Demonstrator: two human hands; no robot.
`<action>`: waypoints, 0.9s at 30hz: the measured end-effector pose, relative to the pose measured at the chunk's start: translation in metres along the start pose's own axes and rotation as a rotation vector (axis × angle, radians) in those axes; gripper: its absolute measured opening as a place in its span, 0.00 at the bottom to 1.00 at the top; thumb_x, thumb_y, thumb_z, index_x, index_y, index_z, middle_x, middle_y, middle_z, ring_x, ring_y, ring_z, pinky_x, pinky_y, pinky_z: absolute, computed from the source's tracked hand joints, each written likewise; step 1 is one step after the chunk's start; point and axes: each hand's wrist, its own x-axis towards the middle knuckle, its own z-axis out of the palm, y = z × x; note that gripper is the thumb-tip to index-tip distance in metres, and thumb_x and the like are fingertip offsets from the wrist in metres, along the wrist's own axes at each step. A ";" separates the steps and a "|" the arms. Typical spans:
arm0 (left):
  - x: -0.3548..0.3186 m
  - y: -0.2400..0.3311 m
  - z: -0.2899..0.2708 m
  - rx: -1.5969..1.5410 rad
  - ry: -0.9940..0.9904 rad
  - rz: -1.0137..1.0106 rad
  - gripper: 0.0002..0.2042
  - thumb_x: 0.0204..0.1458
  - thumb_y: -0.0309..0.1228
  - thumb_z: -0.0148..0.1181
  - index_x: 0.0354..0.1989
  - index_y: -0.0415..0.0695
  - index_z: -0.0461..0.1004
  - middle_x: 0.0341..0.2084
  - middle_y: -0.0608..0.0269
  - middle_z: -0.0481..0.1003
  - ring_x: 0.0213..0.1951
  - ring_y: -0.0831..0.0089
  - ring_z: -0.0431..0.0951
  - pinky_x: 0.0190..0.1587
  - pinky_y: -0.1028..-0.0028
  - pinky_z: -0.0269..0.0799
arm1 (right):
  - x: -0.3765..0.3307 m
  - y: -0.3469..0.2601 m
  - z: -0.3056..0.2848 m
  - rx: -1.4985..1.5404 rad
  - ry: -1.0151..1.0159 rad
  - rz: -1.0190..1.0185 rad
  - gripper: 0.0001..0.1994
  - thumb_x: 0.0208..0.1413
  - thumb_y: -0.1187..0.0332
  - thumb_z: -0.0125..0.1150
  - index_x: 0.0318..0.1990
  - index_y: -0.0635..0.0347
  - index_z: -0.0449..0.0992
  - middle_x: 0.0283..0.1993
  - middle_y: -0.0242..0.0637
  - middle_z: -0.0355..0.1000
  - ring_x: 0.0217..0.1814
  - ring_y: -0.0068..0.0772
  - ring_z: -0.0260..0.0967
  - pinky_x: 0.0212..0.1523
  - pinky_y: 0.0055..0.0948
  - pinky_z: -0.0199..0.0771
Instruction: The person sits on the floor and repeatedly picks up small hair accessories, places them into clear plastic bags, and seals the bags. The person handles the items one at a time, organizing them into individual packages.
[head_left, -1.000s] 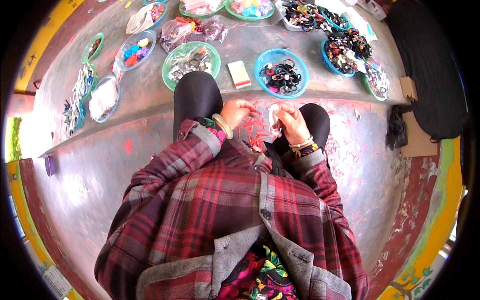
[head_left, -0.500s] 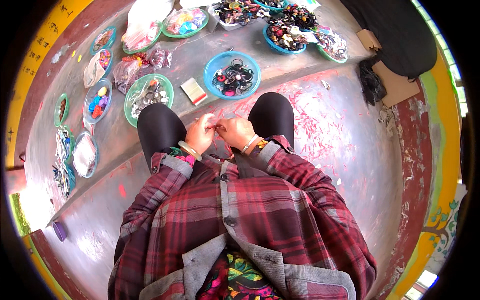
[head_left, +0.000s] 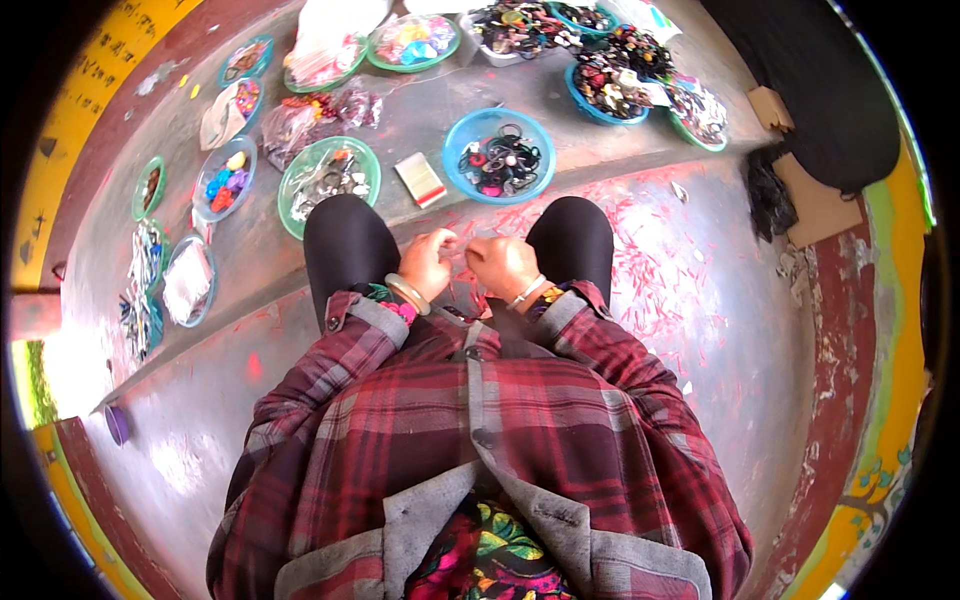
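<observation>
Between my knees, both hands are raised with fingers bent inward. My left hand (head_left: 428,265) wears a pale bangle (head_left: 409,295), and its fingertips are pinched together. Facing it, a small gap away, my right hand (head_left: 503,268) has its fingers curled, with a thin bracelet (head_left: 528,292) at the wrist. Whatever the fingertips hold is too small to make out. Just beyond the hands stands a blue basin (head_left: 500,198) of black hair ties (head_left: 510,165). Left of it lies a white and red card or small box (head_left: 420,180).
A green basin (head_left: 289,190) with small shiny pieces stands beyond my left knee. Several basins of coloured bits and hair ties line the raised ledge. Red scraps (head_left: 645,255) litter the floor at right. A purple cup (head_left: 117,425) is far left; cardboard (head_left: 825,205) lies right.
My hands have drawn slightly apart from where their fingertips met. The whole view has shifted, so the basins and my knees appear further right.
</observation>
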 end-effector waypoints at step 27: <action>0.005 -0.016 0.002 -0.205 -0.078 -0.350 0.11 0.39 0.29 0.56 0.32 0.39 0.75 0.20 0.54 0.74 0.24 0.76 0.73 0.30 0.73 0.67 | 0.012 -0.005 -0.005 1.592 -0.079 0.577 0.03 0.52 0.77 0.49 0.34 0.61 0.66 0.32 0.37 0.69 0.35 0.32 0.71 0.36 0.30 0.75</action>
